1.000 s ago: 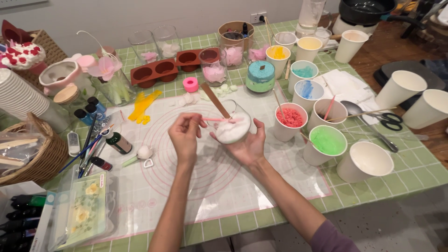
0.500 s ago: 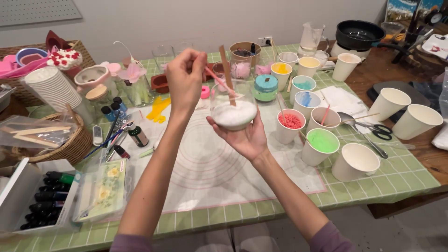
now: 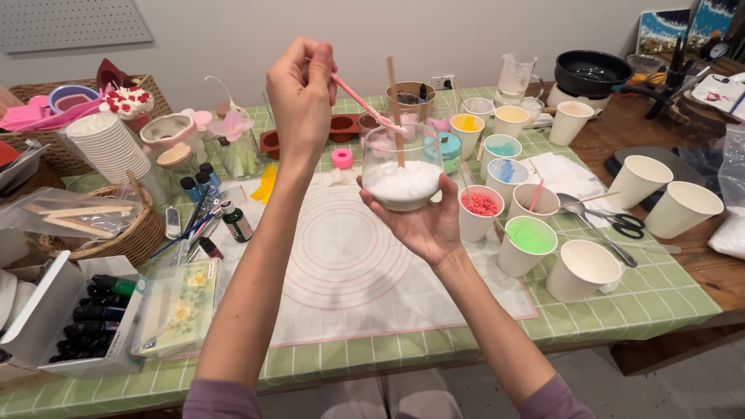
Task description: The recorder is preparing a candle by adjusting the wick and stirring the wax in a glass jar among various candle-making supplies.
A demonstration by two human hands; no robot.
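Note:
My right hand (image 3: 423, 221) cradles a round clear glass bowl (image 3: 402, 167) from below, lifted above the table. The bowl holds white granules, and a wooden stick (image 3: 395, 109) stands upright in it. My left hand (image 3: 301, 89) is raised above and to the left of the bowl, pinching the top end of a thin pink stick (image 3: 365, 105) that slants down into the bowl's mouth.
A translucent mat with pink rings (image 3: 341, 248) lies on the green checked table (image 3: 652, 299). Paper cups with coloured granules stand to the right: red (image 3: 483, 203), green (image 3: 530, 235), empty white (image 3: 582, 264). Scissors (image 3: 621, 223), a basket (image 3: 116, 233), paint bottles (image 3: 85, 314) and brown moulds (image 3: 341, 128) surround it.
Both hands have lifted the bowl and pink stick from low over the mat up toward my face. The wooden stick now stands more upright in the bowl.

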